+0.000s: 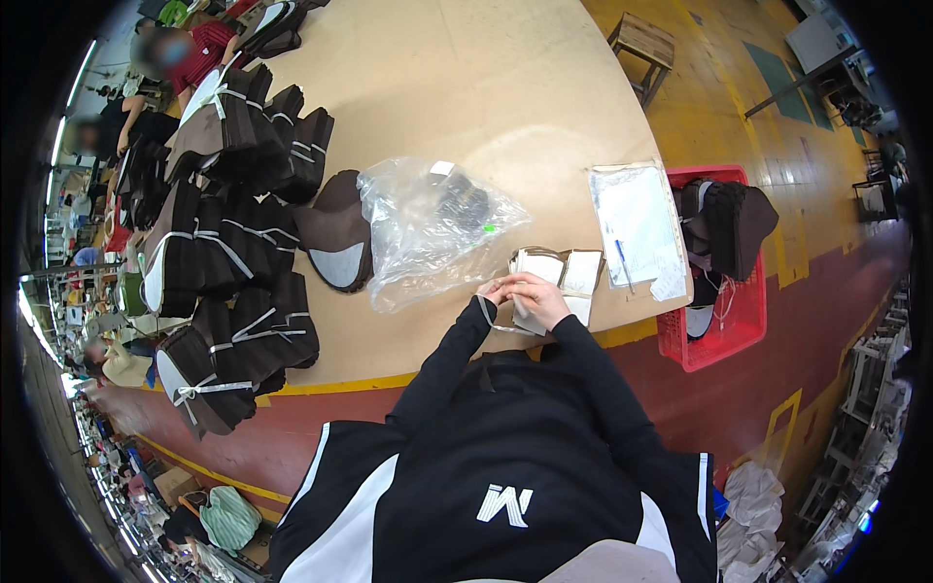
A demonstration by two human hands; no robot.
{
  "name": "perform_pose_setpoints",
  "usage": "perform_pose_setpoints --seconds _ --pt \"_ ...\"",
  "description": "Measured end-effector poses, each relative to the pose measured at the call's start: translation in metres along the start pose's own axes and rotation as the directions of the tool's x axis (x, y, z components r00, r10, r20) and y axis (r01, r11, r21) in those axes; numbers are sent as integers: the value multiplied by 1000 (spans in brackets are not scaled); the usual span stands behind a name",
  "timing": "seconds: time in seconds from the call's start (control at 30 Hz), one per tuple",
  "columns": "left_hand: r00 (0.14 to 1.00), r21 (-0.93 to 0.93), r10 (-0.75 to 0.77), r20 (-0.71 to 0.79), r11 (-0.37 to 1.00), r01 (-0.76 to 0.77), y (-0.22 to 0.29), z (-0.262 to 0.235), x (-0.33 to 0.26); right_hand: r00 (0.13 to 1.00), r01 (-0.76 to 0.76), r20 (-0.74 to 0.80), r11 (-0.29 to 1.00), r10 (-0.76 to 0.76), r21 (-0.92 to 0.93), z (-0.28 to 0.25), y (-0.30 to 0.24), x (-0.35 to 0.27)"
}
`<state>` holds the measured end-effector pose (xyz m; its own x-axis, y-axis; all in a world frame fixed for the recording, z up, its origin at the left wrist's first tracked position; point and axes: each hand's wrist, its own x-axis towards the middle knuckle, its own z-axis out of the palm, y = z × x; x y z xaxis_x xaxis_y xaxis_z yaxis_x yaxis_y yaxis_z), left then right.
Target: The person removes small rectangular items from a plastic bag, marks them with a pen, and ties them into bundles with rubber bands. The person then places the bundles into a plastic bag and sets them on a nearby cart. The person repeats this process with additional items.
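A thin strap [498, 325] sat pinched between both hands at the table's [505, 87] near edge, left hand [494, 291] and right hand [536, 296] both gripping it. White tags [564, 272] lay just behind them, a clear bag [428, 228] beside, and dark bundles [233, 253] further left.

One table [505, 87] carries one clear plastic bag [428, 228], one clipboard of papers [637, 222] with one pen [624, 264], and many tied bundles of dark shoe uppers [233, 243], too overlapped to count. One red basket [724, 325] and one wooden stool [641, 44] stand beside it.
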<state>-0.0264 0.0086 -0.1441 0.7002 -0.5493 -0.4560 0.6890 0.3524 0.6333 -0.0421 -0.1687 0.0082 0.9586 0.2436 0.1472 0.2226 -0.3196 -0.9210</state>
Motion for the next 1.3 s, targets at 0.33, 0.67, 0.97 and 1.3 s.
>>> perform_pose_setpoints --seconds 0.33,0.67,0.97,1.3 --pt "897 250 56 -439 966 62 1 28 20 706 -233 -92 354 702 906 20 -16 -29" --pt "789 548 136 -599 788 280 19 77 19 570 -168 -90 223 817 960 10 -46 -53" --pt "993 -15 -119 -20 993 118 23 13 -26 441 -52 73 -56 894 997 -24 -21 -46" --pt "978 640 -184 -96 741 202 62 66 -21 546 -752 277 317 791 578 -2 -30 28"
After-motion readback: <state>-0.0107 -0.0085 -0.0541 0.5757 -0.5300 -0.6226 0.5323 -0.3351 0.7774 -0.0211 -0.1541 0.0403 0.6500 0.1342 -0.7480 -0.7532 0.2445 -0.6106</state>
